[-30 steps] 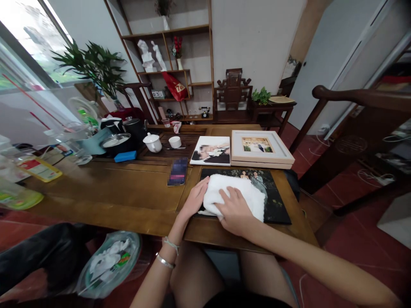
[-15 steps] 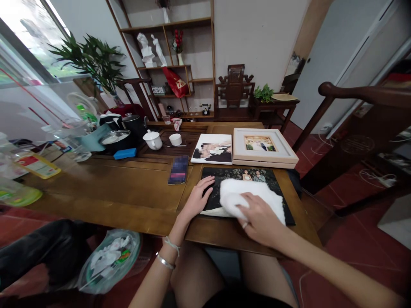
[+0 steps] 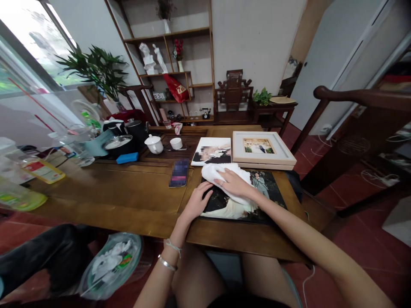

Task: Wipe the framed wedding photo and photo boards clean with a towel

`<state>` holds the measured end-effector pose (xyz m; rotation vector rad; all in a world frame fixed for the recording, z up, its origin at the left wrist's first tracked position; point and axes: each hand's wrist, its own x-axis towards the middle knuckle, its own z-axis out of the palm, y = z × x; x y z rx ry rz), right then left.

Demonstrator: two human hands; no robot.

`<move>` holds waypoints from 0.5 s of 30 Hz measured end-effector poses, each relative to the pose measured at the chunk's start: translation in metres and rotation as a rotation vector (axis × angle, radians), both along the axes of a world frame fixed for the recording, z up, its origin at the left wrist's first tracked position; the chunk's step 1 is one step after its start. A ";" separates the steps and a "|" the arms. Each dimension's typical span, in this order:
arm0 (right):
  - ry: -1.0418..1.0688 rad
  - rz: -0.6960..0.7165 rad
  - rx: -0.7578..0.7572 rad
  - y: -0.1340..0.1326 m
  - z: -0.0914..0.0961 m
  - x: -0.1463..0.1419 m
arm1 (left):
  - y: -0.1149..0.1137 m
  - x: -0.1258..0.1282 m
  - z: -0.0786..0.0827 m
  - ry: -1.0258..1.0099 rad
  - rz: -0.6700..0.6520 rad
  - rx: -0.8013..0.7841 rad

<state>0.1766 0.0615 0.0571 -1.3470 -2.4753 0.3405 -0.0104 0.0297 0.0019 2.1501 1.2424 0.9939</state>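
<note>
A large dark photo panel (image 3: 272,184), printed with people in formal clothes and a pale gown, lies flat at the table's near edge. My right hand (image 3: 233,184) presses a bunched white cloth (image 3: 210,172) onto its upper left part, fingers bent over the fabric. Along the panel's left edge rests my left hand (image 3: 198,200), palm down with its fingers stretched out and holding nothing. The cloth and my right forearm cover parts of the picture. Just beyond the panel are a small white-edged photo board (image 3: 213,149) and a stack of pale frames (image 3: 261,149).
A phone (image 3: 179,173) lies left of the panel. Farther left stand a lidded white cup (image 3: 154,144), a blue block (image 3: 127,158) and a yellow bottle (image 3: 43,169) on the wooden table (image 3: 128,192). Below is a lined bin (image 3: 112,265); a wooden chair (image 3: 349,119) stands at right.
My right hand has slid the white cloth from the panel's right and lower part to its upper left. More of the printed picture shows now. My left hand stays at the left edge.
</note>
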 end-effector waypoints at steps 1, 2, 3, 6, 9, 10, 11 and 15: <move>-0.005 0.000 0.011 -0.006 -0.002 0.010 | 0.000 0.000 0.001 -0.004 -0.004 0.000; -0.012 -0.001 0.022 -0.012 -0.003 0.024 | -0.001 0.000 0.002 -0.008 -0.010 -0.001; -0.021 -0.006 0.032 -0.019 -0.005 0.039 | -0.001 0.000 0.002 -0.012 -0.016 -0.002; -0.051 -0.039 0.074 -0.039 -0.009 0.089 | -0.001 0.001 0.003 -0.020 -0.031 -0.005; -0.106 -0.077 0.181 -0.060 -0.013 0.121 | -0.001 0.001 0.003 -0.022 -0.030 -0.004; -0.117 -0.072 0.210 -0.070 -0.014 0.124 | -0.001 0.001 0.003 -0.022 -0.030 -0.002; -0.120 -0.050 0.221 -0.082 -0.014 0.123 | -0.001 0.001 0.003 -0.019 -0.031 -0.003; -0.088 0.168 0.147 -0.128 -0.010 0.098 | -0.001 0.001 0.003 -0.004 -0.030 -0.011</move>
